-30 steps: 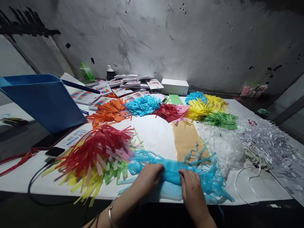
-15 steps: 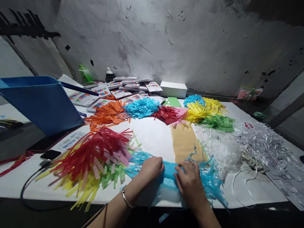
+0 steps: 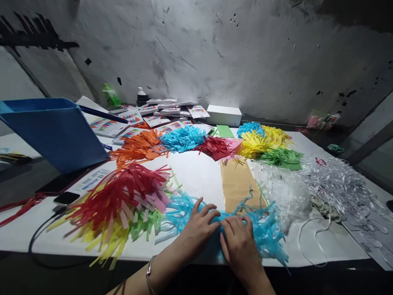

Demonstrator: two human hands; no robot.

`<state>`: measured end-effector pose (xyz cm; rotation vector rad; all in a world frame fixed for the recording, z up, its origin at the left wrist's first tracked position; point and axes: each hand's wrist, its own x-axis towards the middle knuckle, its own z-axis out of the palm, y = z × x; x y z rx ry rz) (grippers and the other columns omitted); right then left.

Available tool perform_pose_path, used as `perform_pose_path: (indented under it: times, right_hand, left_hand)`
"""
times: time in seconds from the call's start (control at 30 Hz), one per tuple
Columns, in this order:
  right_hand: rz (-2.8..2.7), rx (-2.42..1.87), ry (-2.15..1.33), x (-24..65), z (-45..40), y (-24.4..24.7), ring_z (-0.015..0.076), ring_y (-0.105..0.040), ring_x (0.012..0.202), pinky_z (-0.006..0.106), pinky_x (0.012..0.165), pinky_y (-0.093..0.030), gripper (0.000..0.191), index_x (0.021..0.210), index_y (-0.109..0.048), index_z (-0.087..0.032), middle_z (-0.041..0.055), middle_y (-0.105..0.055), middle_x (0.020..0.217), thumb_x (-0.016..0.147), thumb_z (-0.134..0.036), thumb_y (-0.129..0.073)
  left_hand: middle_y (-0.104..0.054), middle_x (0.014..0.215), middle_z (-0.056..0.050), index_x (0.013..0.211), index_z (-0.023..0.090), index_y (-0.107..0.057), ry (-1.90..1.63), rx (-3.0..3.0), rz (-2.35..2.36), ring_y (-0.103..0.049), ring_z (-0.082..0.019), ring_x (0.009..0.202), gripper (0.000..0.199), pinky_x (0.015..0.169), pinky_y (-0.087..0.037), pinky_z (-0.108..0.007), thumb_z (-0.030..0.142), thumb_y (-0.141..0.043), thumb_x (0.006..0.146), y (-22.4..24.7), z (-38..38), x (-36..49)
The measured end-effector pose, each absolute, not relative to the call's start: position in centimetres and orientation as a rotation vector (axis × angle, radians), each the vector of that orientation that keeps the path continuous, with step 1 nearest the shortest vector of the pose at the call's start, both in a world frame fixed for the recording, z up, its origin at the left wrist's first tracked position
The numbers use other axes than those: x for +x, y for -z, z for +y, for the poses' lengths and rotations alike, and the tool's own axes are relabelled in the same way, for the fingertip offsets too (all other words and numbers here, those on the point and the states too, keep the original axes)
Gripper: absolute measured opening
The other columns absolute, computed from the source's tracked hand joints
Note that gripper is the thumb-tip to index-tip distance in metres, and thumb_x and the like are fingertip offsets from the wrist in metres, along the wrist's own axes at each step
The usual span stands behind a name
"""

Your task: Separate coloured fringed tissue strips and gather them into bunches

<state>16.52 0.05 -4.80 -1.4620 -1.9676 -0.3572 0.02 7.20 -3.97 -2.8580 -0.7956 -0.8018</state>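
Observation:
A fringed blue tissue-paper tassel (image 3: pixel 267 233) lies across the near part of the table, its cut strips spreading left and right. My left hand (image 3: pixel 199 225) is over its gathered middle, some fingers raised and apart, the others bent onto the paper. Close beside it, my right hand (image 3: pixel 239 237) holds the same middle part with curled fingers. The fingertips of both hands nearly meet, and they cover most of the narrow middle. To the left, red tissue tassels (image 3: pixel 123 196) lie over yellow strips (image 3: pixel 107 241) and green strips (image 3: pixel 144 225).
Orange (image 3: pixel 138 145), blue (image 3: pixel 184 139), dark red (image 3: pixel 215 147), yellow (image 3: pixel 254 143) and green (image 3: pixel 282 157) tassels line the back. Brown cardboard (image 3: pixel 238 184) lies in front. A blue bin (image 3: pixel 58 135) stands left; clear plastic (image 3: pixel 285 192) and white string (image 3: pixel 340 188) lie right.
The flat blue sheet between my hands has become a narrow, gathered middle. My hands have come closer together, and the left one has gone from a fist to partly spread fingers.

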Motion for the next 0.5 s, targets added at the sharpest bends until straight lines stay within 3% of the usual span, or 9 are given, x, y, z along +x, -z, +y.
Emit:
perform_pose_path:
  times: [0.13,0.23,0.37,0.5]
  right_hand:
    - [-2.031,-1.375,0.416,16.7,-0.5,5.3,0.0183,-0.055,0.078,0.039,0.099,-0.031,0.032,0.089,-0.061,-0.021,0.0008,-0.063,0.077,0.100,-0.010,-0.033]
    - [-2.034,-1.347,0.413,17.4,-1.2,6.1,0.0179,-0.055,0.077,0.039,0.098,-0.032,0.036,0.087,-0.061,-0.021,0.0012,-0.063,0.076,0.103,-0.014,-0.030]
    - [-1.936,-1.453,0.371,18.4,-1.8,6.6,0.0206,-0.058,0.090,0.042,0.100,-0.029,0.032,0.091,-0.063,-0.022,0.0033,-0.067,0.089,0.103,-0.016,-0.034]
    - [-1.900,-1.641,0.188,19.1,-1.5,6.5,0.0209,-0.059,0.093,0.042,0.096,-0.030,0.023,0.086,-0.060,-0.025,0.0006,-0.066,0.092,0.099,-0.015,-0.044]
  left_hand:
    - [-0.066,0.080,0.004,0.084,0.022,-0.061,0.846,-2.899,-0.687,-0.060,-0.016,0.087,0.016,0.118,-0.016,-0.047,0.013,-0.056,0.096,5.3,7.0,-0.7]
    - [-0.066,0.081,0.003,0.085,0.021,-0.059,0.848,-2.920,-0.703,-0.059,-0.016,0.086,0.016,0.116,-0.018,-0.047,0.012,-0.052,0.097,5.9,6.6,-1.8]
    - [-0.070,0.094,0.001,0.091,0.021,-0.059,0.801,-3.012,-0.803,-0.061,-0.017,0.091,0.011,0.108,-0.025,-0.042,0.011,-0.057,0.093,6.3,6.2,-2.4]
    - [-0.071,0.090,0.000,0.091,0.021,-0.063,0.475,-3.044,-1.304,-0.063,-0.018,0.090,0.015,0.097,-0.033,-0.040,0.008,-0.056,0.093,4.9,6.2,-1.3]
